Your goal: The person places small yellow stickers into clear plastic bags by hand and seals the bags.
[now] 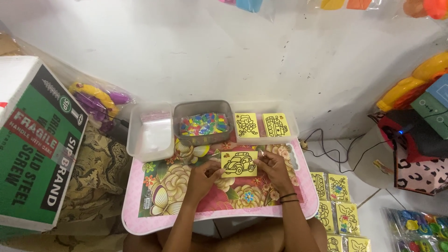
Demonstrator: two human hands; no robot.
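Two hands are sharing one small job at a pink table (140, 219) covered with a flowered mat. Going from big to small: a green and white cardboard box (35, 144) is standing at the left, well apart from the work. Along the table's far edge three tubs are sitting side by side: a clear tub (150, 133) with plastic bags, a grey tub (204, 122) full of small coloured packets, and a clear tray (266, 126) carrying two yellow picture cards. More yellow cards in sleeves (333, 200) are lying on the floor at the right, near a black cable.

At the table's middle, the yellow card with a car outline (239, 163) is being held just above the mat. The left hand (203, 177) is pinching its left edge with narrow fingers; the right hand (273, 170) is gripping the right edge, fingertips working at the top corner.

Judging by the picture, the car is still all yellow with only black outlines, so colouring appears not yet begun. Nothing is blocking the hands; the grey tub is lying within easy reach.
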